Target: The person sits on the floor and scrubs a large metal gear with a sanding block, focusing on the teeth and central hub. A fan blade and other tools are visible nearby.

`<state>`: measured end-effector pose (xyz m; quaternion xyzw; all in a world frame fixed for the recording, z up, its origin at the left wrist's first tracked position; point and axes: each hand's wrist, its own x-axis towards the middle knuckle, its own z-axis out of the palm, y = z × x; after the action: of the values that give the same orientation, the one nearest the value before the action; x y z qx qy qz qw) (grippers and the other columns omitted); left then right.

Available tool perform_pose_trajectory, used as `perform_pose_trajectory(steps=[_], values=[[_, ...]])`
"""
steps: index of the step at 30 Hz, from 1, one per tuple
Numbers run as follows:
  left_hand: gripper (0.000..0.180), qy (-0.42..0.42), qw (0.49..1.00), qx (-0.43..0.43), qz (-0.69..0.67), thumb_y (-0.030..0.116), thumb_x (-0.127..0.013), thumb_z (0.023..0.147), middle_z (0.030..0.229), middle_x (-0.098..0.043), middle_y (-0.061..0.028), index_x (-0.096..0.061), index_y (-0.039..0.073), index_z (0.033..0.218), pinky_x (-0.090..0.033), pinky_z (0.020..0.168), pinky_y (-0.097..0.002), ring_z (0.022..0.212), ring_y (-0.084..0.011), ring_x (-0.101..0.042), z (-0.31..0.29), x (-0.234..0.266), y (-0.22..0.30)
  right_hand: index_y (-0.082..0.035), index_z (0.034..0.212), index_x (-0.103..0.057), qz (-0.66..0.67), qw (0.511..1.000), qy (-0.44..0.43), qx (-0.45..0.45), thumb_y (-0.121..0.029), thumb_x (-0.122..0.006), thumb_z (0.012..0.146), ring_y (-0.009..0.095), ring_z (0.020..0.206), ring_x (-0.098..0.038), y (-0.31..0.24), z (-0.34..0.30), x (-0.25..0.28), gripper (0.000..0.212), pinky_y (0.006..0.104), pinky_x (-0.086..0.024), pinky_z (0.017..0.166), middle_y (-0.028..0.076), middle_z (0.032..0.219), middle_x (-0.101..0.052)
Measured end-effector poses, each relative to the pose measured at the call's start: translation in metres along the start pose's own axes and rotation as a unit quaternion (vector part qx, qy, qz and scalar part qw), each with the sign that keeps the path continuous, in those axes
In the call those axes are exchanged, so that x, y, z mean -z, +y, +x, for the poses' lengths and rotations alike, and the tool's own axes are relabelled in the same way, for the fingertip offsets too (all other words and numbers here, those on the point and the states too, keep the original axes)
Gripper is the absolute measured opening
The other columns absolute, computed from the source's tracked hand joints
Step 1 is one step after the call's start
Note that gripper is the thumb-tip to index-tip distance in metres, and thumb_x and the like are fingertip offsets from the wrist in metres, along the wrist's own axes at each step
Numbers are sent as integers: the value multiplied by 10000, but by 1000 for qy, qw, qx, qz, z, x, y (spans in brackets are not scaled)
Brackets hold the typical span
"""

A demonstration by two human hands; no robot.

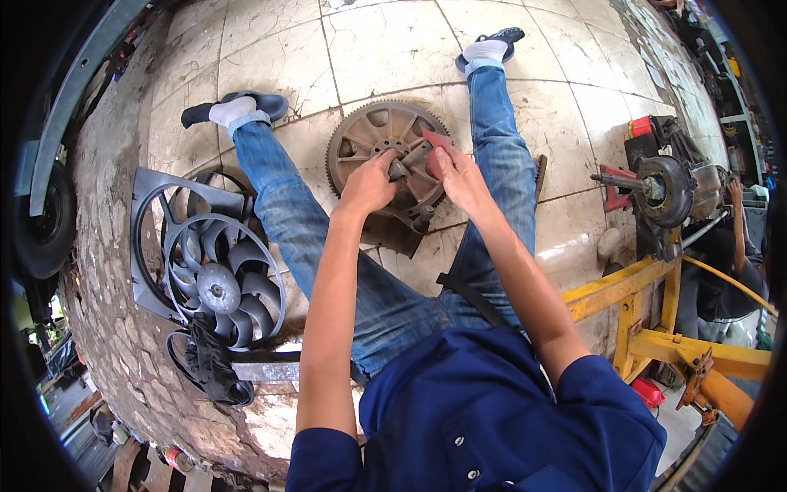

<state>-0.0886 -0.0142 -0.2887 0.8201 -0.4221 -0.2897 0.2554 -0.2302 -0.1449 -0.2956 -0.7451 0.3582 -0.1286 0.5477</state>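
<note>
Between my outstretched legs a large rusty flywheel [351,131] with a toothed rim lies on the tiled floor. Over it, my left hand [367,190] is closed around a small grey metal part [400,170], whose rounded end shows by the fingers and whose exact kind I cannot make out. My right hand [464,180] pinches a reddish sheet that looks like sandpaper [436,141], beside the metal part. Fingers hide part of both things. Just nearer to me, a dark metal plate [392,232] sits at the flywheel's near edge.
At left lie a grey radiator fan [218,287] with its shroud [147,238] and a black bag [215,361]. To the right stand a yellow metal frame [611,291] and a greasy engine or gearbox assembly [668,193]. Another person's arm [739,221] shows beyond it.
</note>
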Motion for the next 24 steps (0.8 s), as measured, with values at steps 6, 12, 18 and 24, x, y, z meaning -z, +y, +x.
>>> perform_pose_trajectory(steps=[6, 12, 18, 24], values=[[533, 34, 999, -31, 2, 245, -736, 835, 1208, -654, -204, -564, 124, 1325, -491, 922, -442, 1115, -384, -621, -5, -9, -2, -102, 1361, -565, -9, 1000, -18, 1, -242, -416, 1053, 300, 898, -662, 0, -2, 5, 369, 360, -492, 832, 187, 978, -686], [533, 11, 1000, 6, -12, 260, -737, 828, 1198, -663, -189, -572, 135, 1319, -490, 929, -437, 1121, -383, -617, -6, -4, 9, -124, 1365, -563, -38, 999, -17, 14, -255, -405, 1052, 346, 943, -664, -2, -5, 7, 375, 393, -494, 854, 219, 998, -678], [543, 7, 1000, 2, -2, 269, -740, 823, 1216, -659, -177, -572, 153, 1326, -490, 930, -432, 1125, -371, -617, -11, -4, 11, -149, 1406, -538, -88, 996, -3, 21, -258, -424, 1054, 176, 672, -528, 5, -13, 9, 386, 337, -468, 678, 82, 721, -545], [559, 12, 1000, -21, 1, 243, -750, 823, 1251, -647, -155, -560, 167, 1343, -488, 940, -420, 1148, -358, -607, -12, -9, 7, -85, 1351, -560, -108, 994, -15, 20, -237, -424, 1036, 368, 862, -609, -23, -19, 16, 375, 433, -484, 782, 229, 896, -627]])
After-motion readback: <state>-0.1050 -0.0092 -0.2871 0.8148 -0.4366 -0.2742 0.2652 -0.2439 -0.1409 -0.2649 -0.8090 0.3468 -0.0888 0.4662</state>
